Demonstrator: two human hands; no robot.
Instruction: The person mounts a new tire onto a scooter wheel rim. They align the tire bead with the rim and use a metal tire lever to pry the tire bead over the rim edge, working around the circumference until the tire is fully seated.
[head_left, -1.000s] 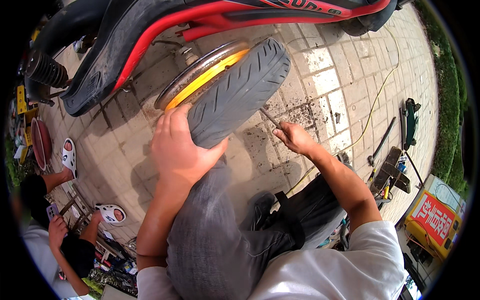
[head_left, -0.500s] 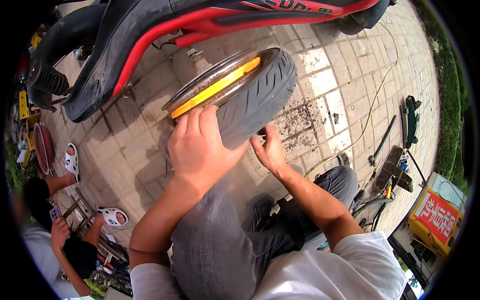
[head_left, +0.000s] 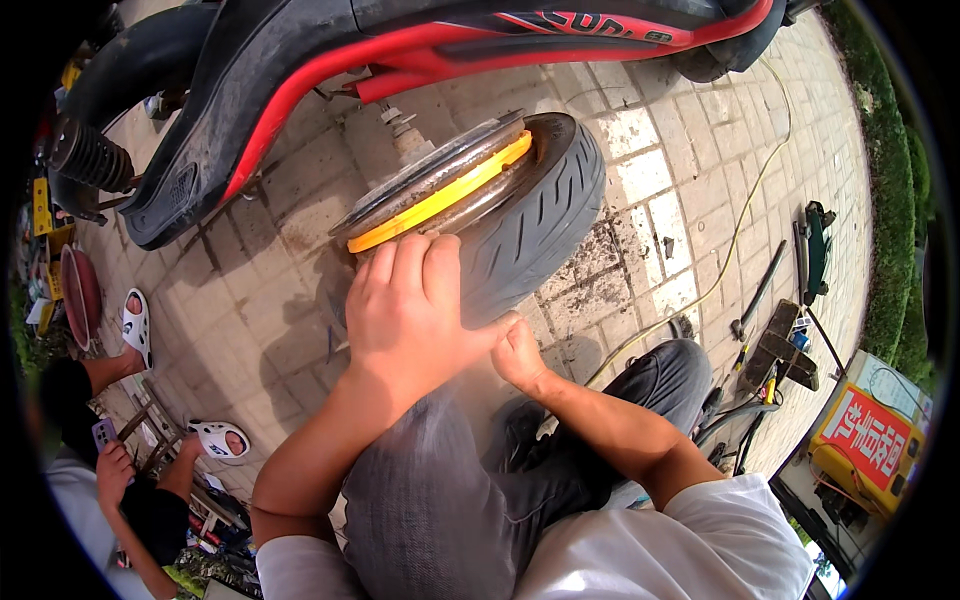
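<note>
A scooter wheel stands tilted in front of me, its metal rim [head_left: 400, 195] on an axle. A bright yellow strip [head_left: 445, 192] runs around the rim, and the black treaded tyre [head_left: 545, 220] sits partly off it on my side. My left hand [head_left: 408, 310] is closed over the tyre's near edge, fingertips touching the yellow strip's lower end. Beside its thumb, my right hand [head_left: 520, 355] is closed at the tyre's lower side; what lies in its fingers is hidden.
The red and black scooter body [head_left: 420, 60] lies across the top. A yellow hose [head_left: 735, 240] curves over the paving at right, near tools [head_left: 785, 345] and a yellow machine [head_left: 865, 440]. At left, a person in white clogs [head_left: 220, 440] holds a phone [head_left: 104, 432].
The right hand has moved slightly left and down, and its fingers have closed beside the left thumb. The left hand, still on the tyre, and the wheel appear slightly lower and further right.
</note>
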